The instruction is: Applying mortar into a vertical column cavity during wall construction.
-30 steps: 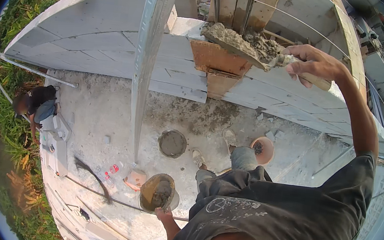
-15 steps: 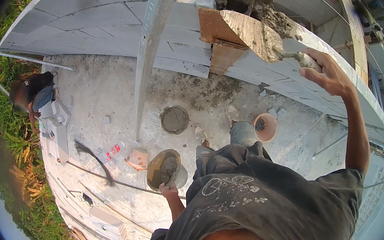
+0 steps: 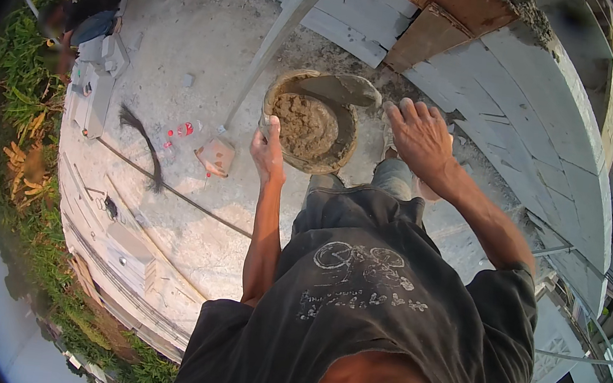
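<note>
From where I stand, the floor [image 3: 181, 31] is rough, pale concrete, blotched darker on its far side. A small grey chunk [image 3: 188, 80] lies out on it by itself. Nearer, a red-and-clear plastic piece [image 3: 185, 129] rests near a pinkish container [image 3: 215, 157] (box or bag, I can't tell which). A tuft of long black bristles [image 3: 149, 148] curves down to a thin dark hose [image 3: 205, 210] running over the concrete, and pale blocks [image 3: 92, 100] sit along the left edge.
</note>
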`<state>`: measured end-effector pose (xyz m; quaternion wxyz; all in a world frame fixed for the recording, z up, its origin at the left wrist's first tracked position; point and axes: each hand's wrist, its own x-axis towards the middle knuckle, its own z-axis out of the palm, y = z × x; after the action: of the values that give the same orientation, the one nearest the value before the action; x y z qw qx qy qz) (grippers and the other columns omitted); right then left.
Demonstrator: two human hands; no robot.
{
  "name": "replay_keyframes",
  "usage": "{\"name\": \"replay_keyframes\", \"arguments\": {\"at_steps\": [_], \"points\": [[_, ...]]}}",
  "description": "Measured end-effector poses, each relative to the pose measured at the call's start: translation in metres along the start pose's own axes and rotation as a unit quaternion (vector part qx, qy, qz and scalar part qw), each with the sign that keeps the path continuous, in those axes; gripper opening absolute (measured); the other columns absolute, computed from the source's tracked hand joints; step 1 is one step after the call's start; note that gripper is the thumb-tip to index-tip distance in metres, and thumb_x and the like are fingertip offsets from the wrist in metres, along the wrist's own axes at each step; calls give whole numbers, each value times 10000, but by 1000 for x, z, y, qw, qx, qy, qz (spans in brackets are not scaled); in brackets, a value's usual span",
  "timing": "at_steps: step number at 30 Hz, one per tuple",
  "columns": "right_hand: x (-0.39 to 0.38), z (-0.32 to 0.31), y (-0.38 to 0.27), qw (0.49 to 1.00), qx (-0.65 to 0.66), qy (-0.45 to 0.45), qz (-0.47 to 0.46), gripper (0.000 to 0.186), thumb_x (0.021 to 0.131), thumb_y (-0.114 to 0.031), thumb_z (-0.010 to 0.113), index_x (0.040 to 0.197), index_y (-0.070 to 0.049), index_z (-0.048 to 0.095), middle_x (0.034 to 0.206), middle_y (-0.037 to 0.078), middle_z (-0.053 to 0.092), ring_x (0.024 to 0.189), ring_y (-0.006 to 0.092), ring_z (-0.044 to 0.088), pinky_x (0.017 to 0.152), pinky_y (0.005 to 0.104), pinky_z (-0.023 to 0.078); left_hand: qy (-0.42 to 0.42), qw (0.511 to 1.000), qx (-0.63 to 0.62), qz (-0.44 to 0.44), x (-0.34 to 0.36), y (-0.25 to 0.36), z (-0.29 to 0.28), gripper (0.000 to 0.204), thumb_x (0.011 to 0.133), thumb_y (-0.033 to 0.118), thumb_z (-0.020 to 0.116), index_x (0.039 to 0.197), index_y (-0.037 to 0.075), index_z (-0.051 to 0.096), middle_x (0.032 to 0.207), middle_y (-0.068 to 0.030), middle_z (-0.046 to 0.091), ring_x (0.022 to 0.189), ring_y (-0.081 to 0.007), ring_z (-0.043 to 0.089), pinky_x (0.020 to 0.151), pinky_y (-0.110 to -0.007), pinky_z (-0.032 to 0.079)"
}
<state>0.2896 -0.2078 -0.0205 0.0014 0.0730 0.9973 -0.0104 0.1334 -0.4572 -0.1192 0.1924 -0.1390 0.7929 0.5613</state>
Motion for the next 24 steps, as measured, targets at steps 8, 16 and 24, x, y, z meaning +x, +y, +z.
{"name": "replay_keyframes", "arguments": {"at_steps": [8, 16, 24], "points": [[35, 16, -41, 998, -46, 1, 32, 362, 815, -115, 615, 1152, 8, 564, 968, 101, 544, 848, 210, 602, 711, 341, 465, -175, 973, -88, 123, -6, 86, 11, 366, 944, 389, 665, 774, 81, 566, 713, 80, 420, 669, -44, 338, 588, -229, 276], [-26, -35, 1, 999, 7, 17, 51, 360, 846, -92, 581, 1201, -37, 563, 1061, 110, 573, 881, 245, 631, 742, 369, 502, -167, 976, -72, 123, -6, 89, 11, 384, 947, 370, 668, 722, 96, 521, 707, 78, 407, 669, -44, 331, 593, -236, 294], [-35, -8, 1, 949, 162, -249, 109, 443, 855, -239, 660, 1242, -38, 584, 974, 190, 678, 871, 358, 679, 732, 461, 540, -181, 972, -57, 137, -46, 106, 8, 390, 959, 312, 664, 684, 110, 476, 686, 84, 371, 655, -33, 299, 559, -225, 245]]}}
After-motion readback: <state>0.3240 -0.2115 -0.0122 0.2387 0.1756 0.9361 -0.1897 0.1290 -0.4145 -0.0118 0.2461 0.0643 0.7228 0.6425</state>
